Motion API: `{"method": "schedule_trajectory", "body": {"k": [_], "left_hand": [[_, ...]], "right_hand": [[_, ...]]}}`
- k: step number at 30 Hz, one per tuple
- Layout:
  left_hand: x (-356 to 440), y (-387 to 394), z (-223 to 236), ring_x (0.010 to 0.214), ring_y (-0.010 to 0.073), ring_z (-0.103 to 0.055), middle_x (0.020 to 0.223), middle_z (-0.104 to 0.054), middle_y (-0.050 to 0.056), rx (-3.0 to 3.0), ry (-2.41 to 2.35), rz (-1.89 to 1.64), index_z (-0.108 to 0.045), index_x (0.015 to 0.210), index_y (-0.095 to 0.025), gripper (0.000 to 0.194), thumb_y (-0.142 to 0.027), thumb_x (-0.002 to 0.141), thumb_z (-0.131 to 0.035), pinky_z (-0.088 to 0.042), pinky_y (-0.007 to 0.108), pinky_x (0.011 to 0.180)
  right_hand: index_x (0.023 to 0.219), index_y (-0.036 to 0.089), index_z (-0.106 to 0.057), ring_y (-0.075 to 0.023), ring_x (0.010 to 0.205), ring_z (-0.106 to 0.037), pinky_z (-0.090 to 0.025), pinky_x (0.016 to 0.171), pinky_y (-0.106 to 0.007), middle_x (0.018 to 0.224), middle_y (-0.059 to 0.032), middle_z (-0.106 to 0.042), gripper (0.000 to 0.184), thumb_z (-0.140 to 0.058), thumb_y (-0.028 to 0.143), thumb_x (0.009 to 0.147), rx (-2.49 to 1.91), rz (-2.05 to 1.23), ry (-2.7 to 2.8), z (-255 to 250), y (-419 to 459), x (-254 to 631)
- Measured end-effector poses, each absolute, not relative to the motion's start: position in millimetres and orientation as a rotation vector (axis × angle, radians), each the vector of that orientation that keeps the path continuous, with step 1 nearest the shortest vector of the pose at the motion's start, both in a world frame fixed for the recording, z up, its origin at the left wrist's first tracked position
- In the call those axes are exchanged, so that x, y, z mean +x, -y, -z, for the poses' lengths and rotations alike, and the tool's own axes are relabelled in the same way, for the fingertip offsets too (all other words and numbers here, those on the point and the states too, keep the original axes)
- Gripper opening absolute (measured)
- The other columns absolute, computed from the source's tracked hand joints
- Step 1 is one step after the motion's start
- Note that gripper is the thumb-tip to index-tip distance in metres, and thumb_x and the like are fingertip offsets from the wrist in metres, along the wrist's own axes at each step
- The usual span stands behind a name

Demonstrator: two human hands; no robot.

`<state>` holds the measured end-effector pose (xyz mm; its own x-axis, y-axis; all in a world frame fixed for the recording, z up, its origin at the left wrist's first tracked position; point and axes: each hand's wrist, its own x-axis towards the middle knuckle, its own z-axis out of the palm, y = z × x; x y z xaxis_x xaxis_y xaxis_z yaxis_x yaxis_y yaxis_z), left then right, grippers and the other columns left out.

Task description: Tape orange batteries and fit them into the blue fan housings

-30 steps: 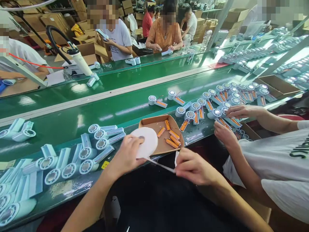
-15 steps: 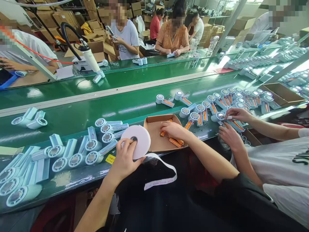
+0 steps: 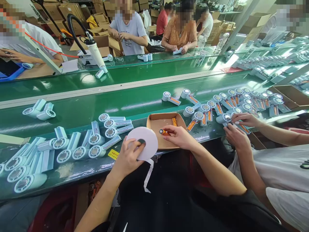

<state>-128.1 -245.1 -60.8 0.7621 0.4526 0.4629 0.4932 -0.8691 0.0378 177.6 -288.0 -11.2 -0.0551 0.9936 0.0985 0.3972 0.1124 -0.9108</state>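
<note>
My left hand [image 3: 127,159] grips a roll of white tape [image 3: 150,137], its fingers reaching into the core. A loose strip of tape [image 3: 149,175] hangs from the roll's underside. Between the fingers of my right hand [image 3: 181,137] is an orange battery [image 3: 164,132] with a dark end, held above a shallow cardboard box [image 3: 158,121]. Another orange battery [image 3: 174,121] lies at the back of that box. My right hand and wrist cover part of the box, so I cannot tell what else is in it.
Left of the roll stand several pale blue fan housings [image 3: 96,151]. To the right are fan housings with orange batteries [image 3: 199,116]. A co-worker's hands [image 3: 238,129] work on one close by on my right. A green conveyor belt [image 3: 116,103] runs behind; other people sit across it.
My right hand has risen from the box with an orange battery in its fingers. The tape roll has shifted slightly right, and its loose strip now hangs more steeply.
</note>
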Motion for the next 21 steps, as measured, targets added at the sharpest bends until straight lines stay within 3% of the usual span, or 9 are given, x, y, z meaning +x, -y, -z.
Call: {"method": "schedule_trajectory", "body": {"k": [7,13,17,21], "left_hand": [[-126,247,58,0.130,0.0321,-0.060,0.119,-0.075,0.008,-2.881,0.629,0.720,-0.068,0.142,-0.028,0.053,-0.018,0.090,-0.071,-0.034,0.065,0.131],[-126,242,47,0.128,0.0286,-0.061,0.122,-0.075,0.006,-2.859,0.564,0.669,-0.069,0.141,-0.030,0.054,-0.010,0.090,-0.065,-0.034,0.060,0.132],[-108,255,49,0.116,0.0329,-0.060,0.113,-0.075,0.009,-2.669,0.816,0.835,-0.071,0.138,-0.027,0.044,-0.033,0.094,-0.073,-0.034,0.065,0.125],[-81,288,67,0.107,0.0352,-0.057,0.103,-0.073,0.013,-2.572,1.101,0.998,-0.072,0.135,-0.023,0.051,-0.051,0.093,-0.075,-0.037,0.066,0.112]], "right_hand": [[0.114,0.022,-0.078,-0.0286,0.104,-0.080,-0.065,0.096,-0.044,0.107,-0.0060,-0.084,0.045,-0.089,0.038,0.073,-1.308,-1.281,1.383,9,294,169],[0.088,0.021,-0.076,-0.0231,0.080,-0.076,-0.064,0.077,-0.033,0.081,0.0013,-0.079,0.039,-0.092,0.052,0.068,-1.410,-1.317,1.512,8,291,174],[0.097,0.022,-0.073,-0.0273,0.098,-0.077,-0.064,0.090,-0.039,0.098,-0.0050,-0.081,0.049,-0.091,0.059,0.070,-1.238,-1.088,1.023,36,295,137],[0.115,0.027,-0.068,-0.0282,0.118,-0.074,-0.064,0.101,-0.045,0.120,-0.0081,-0.078,0.051,-0.087,0.057,0.078,-1.061,-0.858,0.641,57,292,127]]}}
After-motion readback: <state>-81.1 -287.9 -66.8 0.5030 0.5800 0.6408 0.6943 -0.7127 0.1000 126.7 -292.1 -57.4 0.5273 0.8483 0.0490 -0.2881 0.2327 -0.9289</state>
